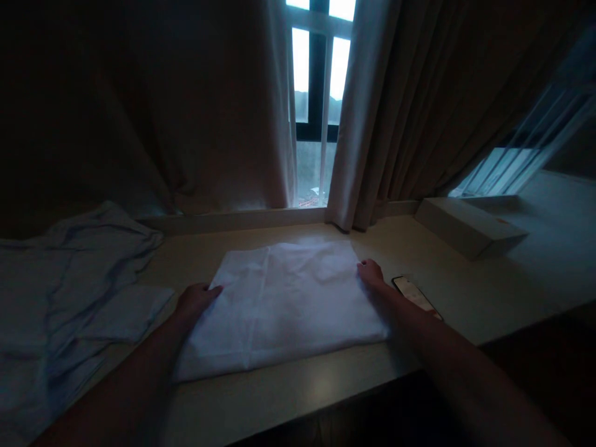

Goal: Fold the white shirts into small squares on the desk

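A white cloth (298,298), folded into a flat rectangle with a few creases, lies on the pale window ledge (321,379). At its left edge my left hand (198,298) pinches the fabric, thumb on top and the other fingers mostly hidden beneath. My right hand (371,272) grips the opposite edge near the far right corner, its fingers curled. Between the two hands the cloth is spread out and rests on the ledge.
Rumpled white cloth (102,267) is heaped on the left. A phone (416,297) lies right of my right forearm, with a pale box (470,226) farther back. Brown curtains (367,112) hang behind, parted at a bright window (319,81). The ledge's front edge drops into darkness.
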The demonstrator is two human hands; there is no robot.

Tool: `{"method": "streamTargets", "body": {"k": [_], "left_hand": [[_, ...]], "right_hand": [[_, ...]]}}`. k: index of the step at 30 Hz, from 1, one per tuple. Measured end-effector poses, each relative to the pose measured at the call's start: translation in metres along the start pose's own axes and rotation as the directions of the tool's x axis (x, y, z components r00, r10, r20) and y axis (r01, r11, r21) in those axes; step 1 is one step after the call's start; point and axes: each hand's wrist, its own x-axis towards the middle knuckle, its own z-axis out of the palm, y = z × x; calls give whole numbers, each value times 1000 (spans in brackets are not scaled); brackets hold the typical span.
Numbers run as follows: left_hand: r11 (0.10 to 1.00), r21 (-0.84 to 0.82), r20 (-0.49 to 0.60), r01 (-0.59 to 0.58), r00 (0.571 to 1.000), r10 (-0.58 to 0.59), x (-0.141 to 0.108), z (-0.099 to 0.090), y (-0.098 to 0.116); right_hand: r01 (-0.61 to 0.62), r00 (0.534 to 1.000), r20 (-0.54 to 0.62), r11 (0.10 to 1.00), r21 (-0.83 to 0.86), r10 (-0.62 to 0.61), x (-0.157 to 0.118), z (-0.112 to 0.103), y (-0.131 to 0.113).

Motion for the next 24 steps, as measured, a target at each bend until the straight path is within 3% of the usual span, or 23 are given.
{"method": "streamTargets", "body": {"k": [5,7,12,17,24], "left_hand": [[998,-32,193,54,980,-47,-32,-7,-15],[997,-52,212,50,977,-38,-40,-15,-18],[995,-93,103,42,994,-32,-38,-29,-10],[981,-171,44,90,996,-83,-30,-16,-2],[937,-314,-89,152,978,-188,-26,-3,-12]], "right_hand": [[-8,1000,-2,999,33,8,3,3,3],[4,1000,-6,999,38,-3,2,4,3],[70,997,-29,997,17,-69,-6,5,0],[121,991,-59,993,-12,-122,-14,3,-1],[165,982,-93,986,-23,-167,-19,-3,2]]}}
